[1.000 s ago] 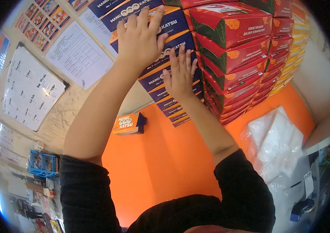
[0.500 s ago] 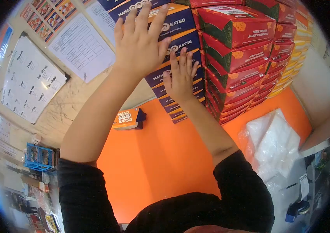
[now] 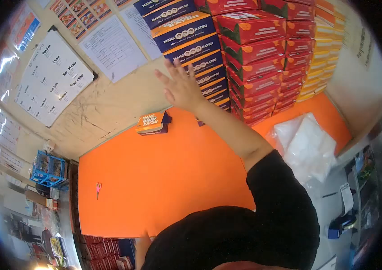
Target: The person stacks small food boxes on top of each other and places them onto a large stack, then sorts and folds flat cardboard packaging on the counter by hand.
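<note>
My right hand (image 3: 184,90) is raised with its fingers spread and holds nothing. In this view it overlaps the left side of a tall stack of dark blue and orange Mang Katsu boxes (image 3: 200,47). Down by the table's near edge, my left hand (image 3: 142,243) is partly visible beside my black clothing. Motion smears its fingers. A single orange and blue box (image 3: 152,122) sits on the orange tabletop (image 3: 164,175), against the wall.
Red boxes (image 3: 256,33) and yellow boxes (image 3: 323,49) rise in stacks on the right. White plastic bags (image 3: 308,141) lie in front of them. Pink-handled scissors (image 3: 98,189) rest on the table's left part. A whiteboard (image 3: 56,78) hangs on the wall; a blue crate (image 3: 49,168) stands far left.
My left hand has left the top of the blue box stack and dropped to the table's near edge. My right hand has shifted slightly left and down. The view has turned, revealing the scissors.
</note>
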